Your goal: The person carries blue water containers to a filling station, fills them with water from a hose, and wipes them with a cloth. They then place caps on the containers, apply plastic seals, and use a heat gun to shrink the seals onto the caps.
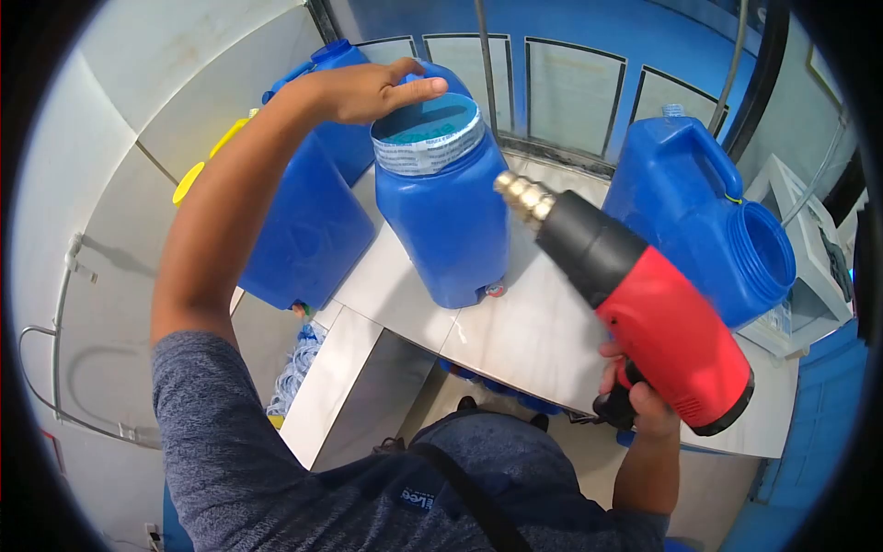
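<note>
My right hand [644, 400] is wrapped round the black handle of a red and black heat gun [676, 331]. The gun's metal nozzle points up and left, toward a blue container [446, 221] standing upright on the tiled counter. A printed whitish band [430, 154] goes around the neck of this container, below a bluish top. My left hand [391, 89] reaches over the container's top at its far left edge, thumb and fingers apart, holding nothing that I can see. Near the container's base is a small red and white fitting [496, 289].
A blue jug [662, 184] with an open round mouth lies on the counter [515, 359] at the right, beside a white frame [791, 322]. More blue containers [308, 225] stand at the left, with yellow parts [189, 183] behind my arm. Clear plastic [296, 368] lies below.
</note>
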`<act>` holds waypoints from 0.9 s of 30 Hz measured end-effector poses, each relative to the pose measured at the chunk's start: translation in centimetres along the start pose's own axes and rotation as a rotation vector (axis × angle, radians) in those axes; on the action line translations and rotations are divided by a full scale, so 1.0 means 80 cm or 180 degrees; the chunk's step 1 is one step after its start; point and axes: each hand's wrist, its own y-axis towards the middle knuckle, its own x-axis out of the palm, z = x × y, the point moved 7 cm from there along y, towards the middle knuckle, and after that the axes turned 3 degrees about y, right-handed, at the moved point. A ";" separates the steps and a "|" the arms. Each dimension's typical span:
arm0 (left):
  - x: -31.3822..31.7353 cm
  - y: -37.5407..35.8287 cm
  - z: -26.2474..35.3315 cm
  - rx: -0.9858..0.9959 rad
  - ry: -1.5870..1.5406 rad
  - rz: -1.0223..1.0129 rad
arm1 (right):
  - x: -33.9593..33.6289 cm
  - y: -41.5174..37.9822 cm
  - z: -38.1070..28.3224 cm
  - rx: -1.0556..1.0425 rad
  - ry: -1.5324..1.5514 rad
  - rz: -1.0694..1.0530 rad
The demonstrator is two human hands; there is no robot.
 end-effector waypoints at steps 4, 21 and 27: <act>0.004 0.006 0.022 0.0873 -0.0207 0.0658 | 0.016 0.015 -0.006 -0.0270 -0.0439 0.0003; 0.009 -0.007 -0.013 -0.0291 -0.0104 -0.0232 | 0.027 0.006 -0.003 -0.0035 -0.0197 -0.0182; 0.008 -0.003 0.021 0.0987 -0.0435 0.0386 | 0.018 0.014 -0.004 -0.0001 -0.0062 0.0192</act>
